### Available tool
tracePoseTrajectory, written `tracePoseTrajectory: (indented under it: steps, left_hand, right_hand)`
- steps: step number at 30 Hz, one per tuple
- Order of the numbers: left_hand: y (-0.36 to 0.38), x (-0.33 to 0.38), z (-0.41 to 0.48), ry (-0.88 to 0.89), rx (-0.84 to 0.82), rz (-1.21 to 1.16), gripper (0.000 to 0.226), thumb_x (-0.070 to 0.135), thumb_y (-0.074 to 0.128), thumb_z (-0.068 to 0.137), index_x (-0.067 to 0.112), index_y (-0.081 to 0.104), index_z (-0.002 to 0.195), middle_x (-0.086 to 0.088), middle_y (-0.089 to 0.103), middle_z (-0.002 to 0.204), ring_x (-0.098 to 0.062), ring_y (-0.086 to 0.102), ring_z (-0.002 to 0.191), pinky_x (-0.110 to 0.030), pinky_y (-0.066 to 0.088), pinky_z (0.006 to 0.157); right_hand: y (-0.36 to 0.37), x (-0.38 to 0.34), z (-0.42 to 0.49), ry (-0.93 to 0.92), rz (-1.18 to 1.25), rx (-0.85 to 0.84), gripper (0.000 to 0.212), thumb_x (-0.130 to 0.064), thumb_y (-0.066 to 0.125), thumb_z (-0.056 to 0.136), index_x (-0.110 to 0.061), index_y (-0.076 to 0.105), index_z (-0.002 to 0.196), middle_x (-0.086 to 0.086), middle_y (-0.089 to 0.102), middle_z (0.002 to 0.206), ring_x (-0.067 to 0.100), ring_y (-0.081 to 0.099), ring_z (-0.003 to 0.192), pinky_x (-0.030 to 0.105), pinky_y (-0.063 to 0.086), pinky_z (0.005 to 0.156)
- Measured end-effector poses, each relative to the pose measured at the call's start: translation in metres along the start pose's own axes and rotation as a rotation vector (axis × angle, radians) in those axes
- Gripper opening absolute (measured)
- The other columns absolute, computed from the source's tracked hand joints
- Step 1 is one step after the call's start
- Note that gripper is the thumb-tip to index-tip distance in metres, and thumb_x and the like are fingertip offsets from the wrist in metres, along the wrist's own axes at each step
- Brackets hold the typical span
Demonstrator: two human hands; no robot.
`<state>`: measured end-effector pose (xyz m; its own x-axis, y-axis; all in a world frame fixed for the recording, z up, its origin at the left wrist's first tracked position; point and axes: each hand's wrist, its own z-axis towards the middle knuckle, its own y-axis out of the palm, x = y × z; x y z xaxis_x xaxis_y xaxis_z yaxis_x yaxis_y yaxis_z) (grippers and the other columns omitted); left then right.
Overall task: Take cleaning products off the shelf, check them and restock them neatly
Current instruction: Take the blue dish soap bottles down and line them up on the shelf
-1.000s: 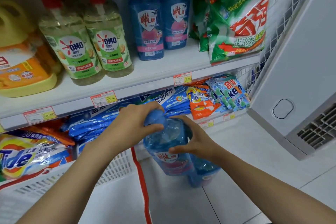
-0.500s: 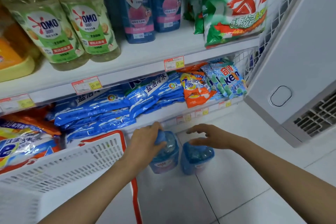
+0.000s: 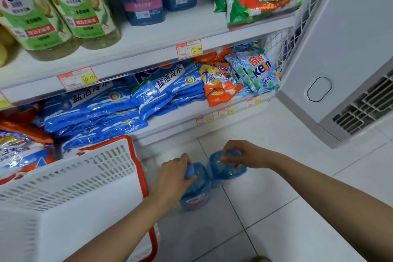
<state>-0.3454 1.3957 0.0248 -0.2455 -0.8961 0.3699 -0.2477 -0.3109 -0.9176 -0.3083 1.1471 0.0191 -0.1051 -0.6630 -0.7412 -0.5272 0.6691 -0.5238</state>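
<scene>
Your left hand (image 3: 172,174) is gripping the near bottle (image 3: 196,195) by its cap, your right hand (image 3: 242,155) the far bottle (image 3: 228,173). Restocking probably comes next, lifting both upright to the shelf (image 3: 191,30).

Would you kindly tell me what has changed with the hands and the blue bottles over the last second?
The left bottle, held up by both hands a second ago, has come down onto the floor beside the right bottle. The left hand still grips its cap; the right hand let go and now grips the right bottle's cap. The shelf goods and basket are unchanged.
</scene>
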Motion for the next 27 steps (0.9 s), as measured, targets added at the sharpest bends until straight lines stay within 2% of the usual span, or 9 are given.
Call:
tracePoseTrajectory:
  steps: [4, 10, 14, 16, 19, 21, 24, 26, 27]
  left_hand:
    - [0.006, 0.011, -0.003, 0.026, -0.035, 0.041, 0.027, 0.035, 0.056, 0.092, 0.021, 0.048, 0.113, -0.001, 0.065, 0.104, -0.018, 0.061, 0.089, -0.027, 0.046, 0.075]
    - [0.017, 0.022, -0.009, 0.032, -0.067, 0.082, 0.026, 0.035, 0.054, 0.092, 0.02, 0.047, 0.112, -0.001, 0.064, 0.102, -0.02, 0.061, 0.088, -0.027, 0.045, 0.073]
    - [0.013, 0.019, -0.009, 0.013, -0.098, 0.063, 0.027, 0.038, 0.059, 0.089, 0.022, 0.047, 0.108, 0.001, 0.064, 0.102, -0.016, 0.059, 0.083, -0.025, 0.047, 0.072]
    - [0.006, 0.018, -0.007, 0.035, -0.199, 0.069, 0.036, 0.046, 0.062, 0.086, 0.022, 0.047, 0.109, 0.001, 0.063, 0.104, -0.017, 0.059, 0.086, -0.029, 0.051, 0.075]
    - [-0.022, 0.016, 0.0, 0.047, -0.353, -0.002, 0.062, 0.064, 0.064, 0.079, 0.026, 0.045, 0.124, 0.004, 0.061, 0.116, -0.015, 0.059, 0.094, -0.028, 0.05, 0.08]
    - [-0.051, 0.008, 0.012, 0.069, -0.246, -0.059, 0.061, 0.061, 0.061, 0.083, 0.026, 0.046, 0.131, 0.003, 0.057, 0.127, -0.016, 0.058, 0.105, -0.03, 0.048, 0.088]
    - [-0.104, -0.011, 0.04, 0.162, 0.226, -0.11, 0.039, 0.039, 0.059, 0.092, 0.019, 0.055, 0.126, -0.004, 0.054, 0.13, -0.023, 0.056, 0.113, -0.034, 0.045, 0.091]
    - [-0.139, -0.021, 0.061, 0.23, 0.52, -0.02, 0.038, 0.029, 0.059, 0.092, 0.013, 0.057, 0.126, -0.012, 0.05, 0.135, -0.029, 0.049, 0.123, -0.037, 0.04, 0.1]
    - [-0.154, -0.026, 0.073, 0.249, 0.602, 0.041, 0.04, 0.026, 0.06, 0.091, 0.011, 0.055, 0.128, -0.015, 0.046, 0.141, -0.032, 0.043, 0.13, -0.039, 0.035, 0.106]
  right_hand:
    - [0.004, 0.002, -0.012, -0.031, -0.042, -0.043, 0.013, -0.032, 0.066, 0.092, -0.025, 0.059, 0.1, -0.002, 0.057, 0.114, 0.02, 0.063, 0.103, 0.034, 0.059, 0.085]
    - [0.006, 0.002, -0.028, -0.057, -0.077, -0.09, 0.007, -0.036, 0.065, 0.093, -0.036, 0.058, 0.091, -0.007, 0.058, 0.108, 0.015, 0.06, 0.101, 0.028, 0.056, 0.087]
    - [0.006, -0.001, -0.029, -0.016, -0.059, -0.131, 0.009, -0.032, 0.064, 0.094, -0.025, 0.062, 0.1, -0.004, 0.057, 0.114, 0.018, 0.061, 0.105, 0.03, 0.058, 0.089]
    - [0.004, -0.006, -0.025, 0.026, -0.044, -0.157, 0.011, -0.03, 0.064, 0.094, -0.021, 0.063, 0.102, -0.001, 0.057, 0.117, 0.019, 0.062, 0.105, 0.029, 0.058, 0.087]
    - [-0.007, -0.019, -0.018, 0.042, -0.141, -0.251, 0.022, -0.033, 0.061, 0.096, -0.018, 0.066, 0.11, 0.0, 0.063, 0.119, 0.018, 0.063, 0.106, 0.036, 0.056, 0.094]
    - [-0.023, -0.034, -0.013, 0.006, -0.236, -0.209, 0.029, -0.037, 0.059, 0.096, -0.019, 0.065, 0.117, -0.002, 0.064, 0.121, 0.014, 0.06, 0.11, 0.034, 0.051, 0.1]
    - [-0.056, -0.073, 0.004, -0.193, -0.131, 0.088, 0.022, -0.031, 0.059, 0.096, -0.021, 0.064, 0.115, -0.004, 0.065, 0.117, 0.01, 0.062, 0.105, 0.028, 0.051, 0.095]
    - [-0.078, -0.108, 0.021, -0.345, 0.017, 0.264, 0.022, -0.024, 0.059, 0.096, -0.019, 0.063, 0.117, -0.005, 0.065, 0.113, 0.01, 0.064, 0.102, 0.024, 0.052, 0.09]
    - [-0.089, -0.127, 0.031, -0.409, 0.087, 0.337, 0.023, -0.022, 0.059, 0.096, -0.017, 0.062, 0.119, -0.005, 0.065, 0.112, 0.011, 0.064, 0.103, 0.022, 0.052, 0.09]
